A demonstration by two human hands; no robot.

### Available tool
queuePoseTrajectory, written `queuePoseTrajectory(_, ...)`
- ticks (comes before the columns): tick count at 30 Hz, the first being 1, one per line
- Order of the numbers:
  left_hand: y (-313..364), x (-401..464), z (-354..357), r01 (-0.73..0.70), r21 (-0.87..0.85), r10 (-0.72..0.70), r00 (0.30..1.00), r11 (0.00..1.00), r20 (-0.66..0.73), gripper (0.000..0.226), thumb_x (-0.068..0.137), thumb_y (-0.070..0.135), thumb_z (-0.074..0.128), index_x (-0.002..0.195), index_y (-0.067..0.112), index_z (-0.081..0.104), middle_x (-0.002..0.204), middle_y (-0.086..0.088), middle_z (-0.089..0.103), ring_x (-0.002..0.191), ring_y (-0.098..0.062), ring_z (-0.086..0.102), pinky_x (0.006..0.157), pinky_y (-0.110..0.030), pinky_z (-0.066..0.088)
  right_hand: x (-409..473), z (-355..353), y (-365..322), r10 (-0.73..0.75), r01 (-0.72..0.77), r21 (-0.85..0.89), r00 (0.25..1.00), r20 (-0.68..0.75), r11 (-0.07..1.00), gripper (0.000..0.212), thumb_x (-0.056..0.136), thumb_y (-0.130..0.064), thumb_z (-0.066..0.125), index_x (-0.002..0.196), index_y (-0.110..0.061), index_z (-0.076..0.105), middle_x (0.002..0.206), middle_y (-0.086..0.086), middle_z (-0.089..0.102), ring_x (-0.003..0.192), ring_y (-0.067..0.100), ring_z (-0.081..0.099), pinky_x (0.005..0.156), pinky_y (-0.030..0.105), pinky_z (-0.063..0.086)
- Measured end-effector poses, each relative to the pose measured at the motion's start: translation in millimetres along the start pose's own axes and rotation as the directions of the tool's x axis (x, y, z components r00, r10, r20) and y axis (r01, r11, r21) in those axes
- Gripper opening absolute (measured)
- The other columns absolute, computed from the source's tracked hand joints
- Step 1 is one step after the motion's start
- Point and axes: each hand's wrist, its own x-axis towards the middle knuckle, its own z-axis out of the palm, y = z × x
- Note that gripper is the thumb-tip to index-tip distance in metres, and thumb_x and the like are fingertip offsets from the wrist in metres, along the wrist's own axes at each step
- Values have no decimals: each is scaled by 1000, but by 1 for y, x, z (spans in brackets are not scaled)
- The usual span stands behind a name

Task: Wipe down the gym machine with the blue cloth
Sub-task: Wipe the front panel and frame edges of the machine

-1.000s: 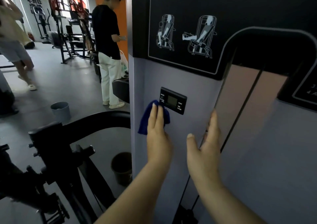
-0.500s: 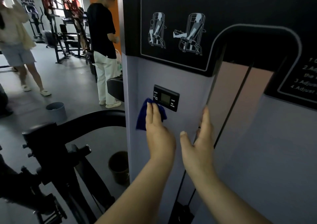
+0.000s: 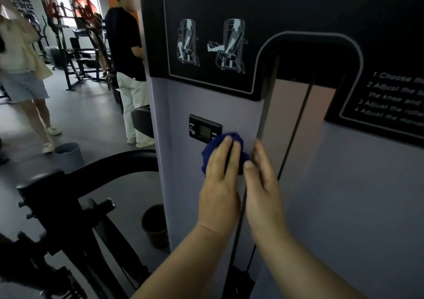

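The gym machine's grey-lilac shroud panel fills the middle and right of the view, with a black instruction panel above it. A small black display unit is set into the panel. My left hand presses the blue cloth flat against the panel with straight fingers, just below and right of the display. The cloth covers the display's lower right corner. My right hand lies with straight fingers on the panel's edge beside the weight-stack opening, right next to the left hand.
A black cable runs down the opening. The machine's black curved arm and frame stand at lower left. A grey bucket and a dark bin sit on the floor. Two people stand at left among other machines.
My left hand has slid the cloth to the right, from the display's left side to its lower right corner. The right hand stayed on the panel edge. The view has shifted.
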Motion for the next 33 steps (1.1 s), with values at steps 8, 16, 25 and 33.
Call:
queuePoseTrajectory(8,-6,-13,5,-47,29,46,998,998,34,79,82,-17,54,151,12,27,160,-2,19,147,-21,22,119,-20,15,-2,-9,12,100,-95,133,995,-29,987,33,103,-40,40,132,-42,56,133,-25,57,126,-8,48,111,26,35)
queuePoseTrajectory(16,15,47,-19,-149,120,149,989,982,9,70,82,-5,42,150,10,34,158,-3,20,145,-24,23,114,-25,21,-3,-9,29,278,-266,179,959,-47,947,25,104,-43,37,117,-48,58,127,-23,60,122,-3,52,112,29,37)
queuePoseTrajectory(25,9,35,-24,-281,162,275,960,946,59,66,83,-10,51,145,10,44,154,-2,20,138,-29,26,100,-35,41,-13,-13,39,387,-360,252,920,-64,898,36,103,-10,41,128,-31,58,122,-13,65,109,-1,61,93,20,50)
queuePoseTrajectory(33,-33,-22,1,-318,150,283,935,936,213,45,105,31,31,141,14,50,146,-1,32,140,0,21,113,-10,17,-14,-18,56,356,-321,302,932,-66,898,46,98,2,38,125,-27,62,121,-8,69,118,6,60,104,27,44)
